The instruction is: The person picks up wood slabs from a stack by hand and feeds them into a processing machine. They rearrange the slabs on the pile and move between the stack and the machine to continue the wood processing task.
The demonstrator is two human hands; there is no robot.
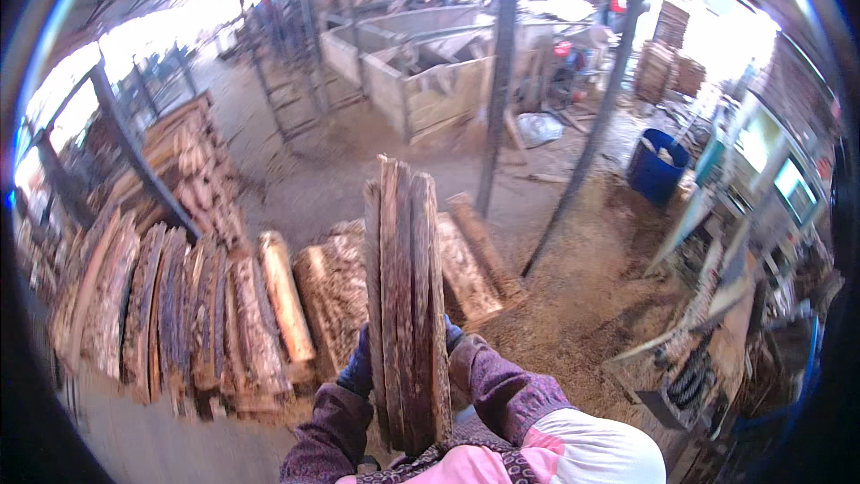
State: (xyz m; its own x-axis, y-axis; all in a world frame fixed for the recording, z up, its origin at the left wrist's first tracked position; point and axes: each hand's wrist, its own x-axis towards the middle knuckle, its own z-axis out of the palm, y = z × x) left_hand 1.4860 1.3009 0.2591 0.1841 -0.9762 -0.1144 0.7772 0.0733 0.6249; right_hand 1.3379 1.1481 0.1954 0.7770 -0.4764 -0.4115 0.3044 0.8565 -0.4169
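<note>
A bundle of several long, rough wooden slabs (410, 296) stands out in front of my body, pressed side by side. My left hand (358, 366), in a blue glove, grips its left side. On the opposite side my right hand (454, 333), also gloved in blue, holds the bundle. The slabs hide most of the fingers of both hands. Just beyond lie more bark-covered slabs (336, 291), with another slab (468, 269) to the right of the bundle.
A long row of wooden slabs (179, 314) fills the left, with a further stack (202, 161) behind. Dark metal posts (499, 81) rise ahead. Wooden-walled bins (448, 94) stand at the back, a blue barrel (658, 168) and machinery (775, 170) at the right. Sawdust (573, 314) covers the ground.
</note>
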